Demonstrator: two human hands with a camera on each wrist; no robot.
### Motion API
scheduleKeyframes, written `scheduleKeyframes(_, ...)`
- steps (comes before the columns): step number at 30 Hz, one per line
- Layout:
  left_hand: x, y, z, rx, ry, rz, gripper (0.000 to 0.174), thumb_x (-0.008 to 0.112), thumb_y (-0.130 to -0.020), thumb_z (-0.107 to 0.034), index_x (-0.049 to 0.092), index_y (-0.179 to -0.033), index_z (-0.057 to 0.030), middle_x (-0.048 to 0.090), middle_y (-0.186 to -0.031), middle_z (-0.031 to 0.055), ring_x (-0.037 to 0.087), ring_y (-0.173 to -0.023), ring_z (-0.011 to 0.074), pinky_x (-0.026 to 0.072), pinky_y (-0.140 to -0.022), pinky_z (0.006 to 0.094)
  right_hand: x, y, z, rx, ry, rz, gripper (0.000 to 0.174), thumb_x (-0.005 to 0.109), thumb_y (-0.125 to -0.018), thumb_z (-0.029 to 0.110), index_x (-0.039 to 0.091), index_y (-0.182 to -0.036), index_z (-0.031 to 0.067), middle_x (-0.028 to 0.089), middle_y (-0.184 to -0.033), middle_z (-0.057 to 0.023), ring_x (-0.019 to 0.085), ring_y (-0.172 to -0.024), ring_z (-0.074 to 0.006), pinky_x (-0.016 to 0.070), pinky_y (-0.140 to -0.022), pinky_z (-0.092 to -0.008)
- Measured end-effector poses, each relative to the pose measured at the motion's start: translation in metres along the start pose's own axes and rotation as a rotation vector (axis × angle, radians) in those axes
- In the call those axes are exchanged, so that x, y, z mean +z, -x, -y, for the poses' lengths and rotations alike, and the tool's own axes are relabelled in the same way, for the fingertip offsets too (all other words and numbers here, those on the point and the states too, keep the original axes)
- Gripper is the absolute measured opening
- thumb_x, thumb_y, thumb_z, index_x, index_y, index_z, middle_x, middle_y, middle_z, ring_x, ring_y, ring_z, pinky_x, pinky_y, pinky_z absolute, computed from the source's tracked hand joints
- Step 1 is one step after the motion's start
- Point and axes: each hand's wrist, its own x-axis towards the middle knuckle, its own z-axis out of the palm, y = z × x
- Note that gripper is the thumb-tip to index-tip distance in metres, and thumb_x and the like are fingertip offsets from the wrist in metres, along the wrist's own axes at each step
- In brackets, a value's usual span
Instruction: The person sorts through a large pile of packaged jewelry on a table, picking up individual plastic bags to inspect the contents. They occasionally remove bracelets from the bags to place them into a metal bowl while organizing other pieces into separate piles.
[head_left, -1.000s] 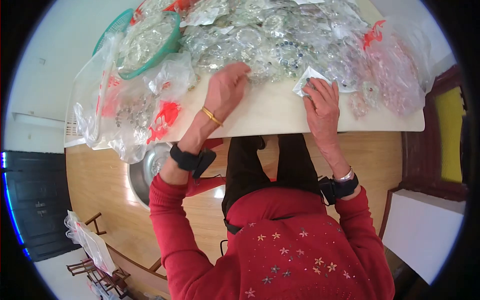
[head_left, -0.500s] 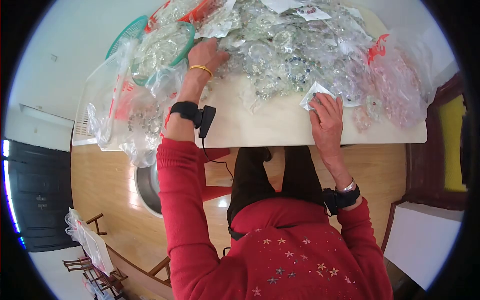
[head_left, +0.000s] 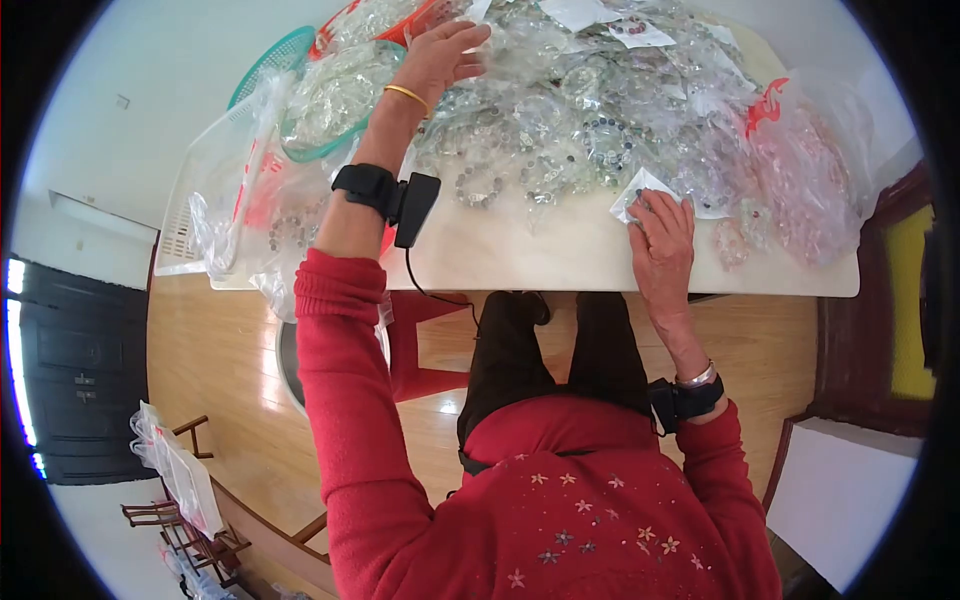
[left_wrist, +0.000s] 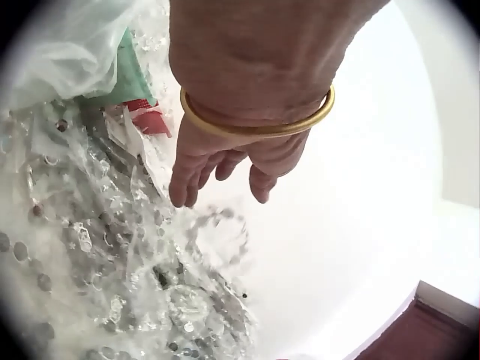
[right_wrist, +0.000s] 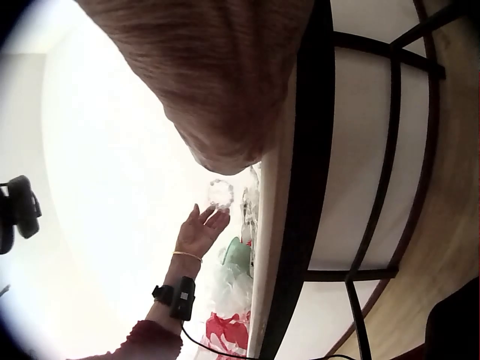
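Observation:
My left hand [head_left: 440, 60] is held over the far left of a heap of clear-bagged bead bracelets [head_left: 560, 100], fingers extended and apart. Just off its fingertips, a blurred pale bead bracelet [left_wrist: 219, 238] shows in the left wrist view. The same loop, a bracelet [right_wrist: 221, 193], also appears beside the left fingers in the right wrist view. At the near right of the heap, my right hand [head_left: 663, 240] holds a white packet [head_left: 630, 192] with dark beads under its bent fingertips. In the right wrist view, the wrist hides those fingers.
A green basket [head_left: 305, 145] of bagged pieces and a red basket [head_left: 405, 22] stand at the far left. Plastic bags [head_left: 265, 230] lie along the left edge. A bag of pink beads [head_left: 800, 190] sits at the right. One bracelet [head_left: 478, 188] lies near the heap's front.
My left hand has moved from the front of the heap to the left, then farther back, and its fingers have spread. The right hand stays at the white packet. The head view has shifted slightly.

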Motion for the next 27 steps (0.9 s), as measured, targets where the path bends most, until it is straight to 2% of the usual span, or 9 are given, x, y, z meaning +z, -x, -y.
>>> scheduleKeyframes(3,-0.016,0.006,0.008,0.002,-0.557,-0.05,0.036,0.065,-0.08,-0.023,0.062,-0.103,0.0047,0.065,-0.079,0.0121,0.065,-0.079,0.0258,0.0528,-0.074,0.0334,-0.002,0.001,0.0,0.003,-0.001,0.003,0.023,0.063,-0.075,0.0,0.064,-0.098,0.004,0.062,-0.111,-0.0104,0.053,-0.111,-0.028,0.029,-0.106,-0.048)
scheduleKeyframes(4,-0.021,0.01,0.008,0.001,-0.558,-0.05,0.036,0.065,-0.08,-0.023,0.062,-0.103,0.0047,0.065,-0.079,0.0121,0.065,-0.079,0.0258,0.0528,-0.074,0.0334,-0.002,0.0,-0.001,0.002,-0.003,0.004,0.023,0.063,-0.075,0.0,0.064,-0.098,0.0039,0.062,-0.111,-0.0105,0.053,-0.111,-0.028,0.0291,-0.106,-0.0481)
scheduleKeyframes(6,-0.033,0.023,0.008,0.042,-1.519,0.122,0.043,0.065,-0.076,-0.028,0.058,-0.101,0.0061,0.064,-0.079,0.0216,0.064,-0.081,0.0353,0.0513,-0.075,0.0401,0.0,0.001,0.0,0.006,-0.007,0.004,0.023,0.063,-0.075,0.0,0.064,-0.098,0.0039,0.062,-0.111,-0.0105,0.053,-0.112,-0.0281,0.0292,-0.106,-0.0481)
scheduleKeyframes(9,-0.041,0.05,0.028,-0.028,-1.605,0.085,0.042,0.065,-0.072,-0.032,0.059,-0.091,0.0049,0.061,-0.079,0.0286,0.061,-0.083,0.0422,0.0483,-0.076,0.0459,0.0,0.001,0.0,0.002,-0.002,-0.007,0.023,0.063,-0.075,0.0,0.064,-0.098,0.0038,0.061,-0.111,-0.0105,0.053,-0.112,-0.0281,0.0293,-0.105,-0.0483)
scheduleKeyframes(17,-0.053,0.032,0.059,0.058,-1.638,-0.193,0.032,0.061,-0.073,-0.023,0.063,-0.091,0.0042,0.063,-0.084,0.0279,0.062,-0.085,0.0417,0.0503,-0.078,0.0451,-0.001,0.001,0.001,-0.001,0.012,0.008,0.023,0.063,-0.075,0.0,0.064,-0.098,0.0034,0.061,-0.111,-0.0112,0.053,-0.112,-0.0289,0.0295,-0.105,-0.0486)
scheduleKeyframes(22,-0.061,0.014,0.04,0.173,-1.471,-0.222,0.031,0.06,-0.076,-0.02,0.062,-0.098,0.0023,0.066,-0.079,0.0225,0.065,-0.078,0.0387,0.0525,-0.073,0.0442,-0.001,0.001,0.001,0.006,0.009,0.002,0.024,0.063,-0.075,-0.001,0.064,-0.098,0.0033,0.061,-0.111,-0.0114,0.053,-0.112,-0.0292,0.0298,-0.105,-0.0488)
scheduleKeyframes(25,-0.044,0.016,0.021,-0.102,-0.539,-0.189,0.018,0.063,-0.078,-0.018,0.06,-0.085,-0.0022,0.066,-0.078,0.0104,0.063,-0.07,0.0296,0.0504,-0.063,0.0404,0.0,0.001,0.0,-0.009,0.0,-0.002,0.024,0.063,-0.074,-0.001,0.064,-0.098,0.0032,0.061,-0.111,-0.0115,0.053,-0.111,-0.0292,0.0297,-0.105,-0.0492)
scheduleKeyframes(26,-0.036,0.018,0.015,-0.103,-0.54,-0.187,0.018,0.063,-0.078,-0.018,0.06,-0.085,-0.0022,0.066,-0.078,0.0104,0.063,-0.07,0.0296,0.0504,-0.063,0.0404,0.0,0.0,0.0,-0.006,0.001,-0.002,0.024,0.063,-0.074,-0.001,0.064,-0.098,0.0032,0.061,-0.111,-0.0115,0.053,-0.111,-0.0292,0.0297,-0.105,-0.0492)
scheduleKeyframes(27,-0.027,0.02,0.009,-0.142,-0.316,-0.182,0.017,0.063,-0.078,-0.018,0.06,-0.086,-0.003,0.063,-0.078,0.0079,0.061,-0.07,0.0266,0.0496,-0.062,0.0385,-0.001,0.0,0.0,-0.005,0.006,0.0,0.024,0.063,-0.074,-0.001,0.064,-0.098,0.0032,0.061,-0.111,-0.0115,0.053,-0.111,-0.0291,0.0297,-0.105,-0.0492)
